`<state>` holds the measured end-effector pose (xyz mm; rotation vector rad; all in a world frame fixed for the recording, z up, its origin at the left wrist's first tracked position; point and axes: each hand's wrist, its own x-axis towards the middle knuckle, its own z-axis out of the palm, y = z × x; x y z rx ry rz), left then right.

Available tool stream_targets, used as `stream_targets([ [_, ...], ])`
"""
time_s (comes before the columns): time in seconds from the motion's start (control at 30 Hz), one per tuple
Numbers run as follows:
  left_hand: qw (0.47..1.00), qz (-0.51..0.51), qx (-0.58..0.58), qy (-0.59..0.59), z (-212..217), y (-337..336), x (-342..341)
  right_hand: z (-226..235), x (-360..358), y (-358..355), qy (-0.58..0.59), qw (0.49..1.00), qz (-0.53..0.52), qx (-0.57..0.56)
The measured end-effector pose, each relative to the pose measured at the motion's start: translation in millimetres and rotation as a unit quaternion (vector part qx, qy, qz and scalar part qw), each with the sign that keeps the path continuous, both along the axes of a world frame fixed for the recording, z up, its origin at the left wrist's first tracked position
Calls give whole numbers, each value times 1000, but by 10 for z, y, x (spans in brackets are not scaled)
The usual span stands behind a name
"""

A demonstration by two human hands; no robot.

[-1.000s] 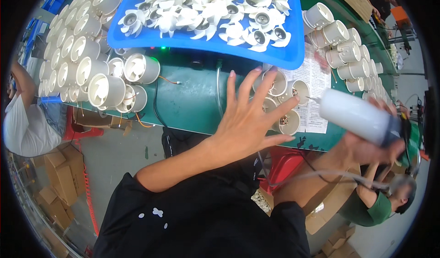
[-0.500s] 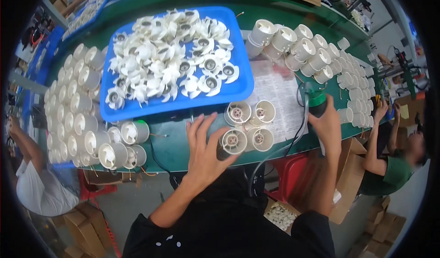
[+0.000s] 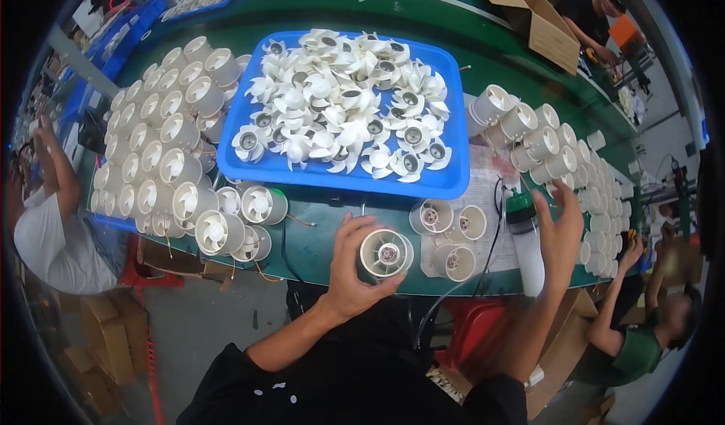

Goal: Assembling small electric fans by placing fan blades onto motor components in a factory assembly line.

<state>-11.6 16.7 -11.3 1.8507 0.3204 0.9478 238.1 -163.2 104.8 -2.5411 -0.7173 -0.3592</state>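
Note:
My left hand [image 3: 351, 270] grips a white round fan housing [image 3: 386, 253] at the near edge of the green table [image 3: 317, 232], its open end toward me. My right hand [image 3: 560, 229] hovers with fingers spread just right of a white bottle with a green cap [image 3: 526, 240] that stands upright on the table; it holds nothing. Three more open white housings [image 3: 451, 232] sit between my hands. Behind them a blue tray [image 3: 343, 180] is piled with white fan impellers [image 3: 343, 104].
Stacks of white housings lie at the left [image 3: 155, 149] and along the right [image 3: 559, 161]. A cardboard box [image 3: 529, 13] stands at the far right. One person sits at the left [image 3: 45, 229], another at the lower right [image 3: 649, 334]. Black cables run across a paper sheet [image 3: 491, 191].
My left hand has closed on a housing and drawn it to the table's edge. My right hand has let go of the bottle, which now stands on the table.

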Motion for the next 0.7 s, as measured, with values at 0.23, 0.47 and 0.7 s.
stream_targets([
  [0.23, 995, 18, -100, 6, -25, -44, -43, 261, -332, 1519, -7, 912, 410, 29],
  [0.47, 998, 42, -52, 19, 37, -66, 17, 58, -223, 2187, -273, 841, 396, -248],
  [0.7, 998, 32, -49, 36, 46, -52, 20, 106, -183, 2061, -352, 800, 415, -254],
])
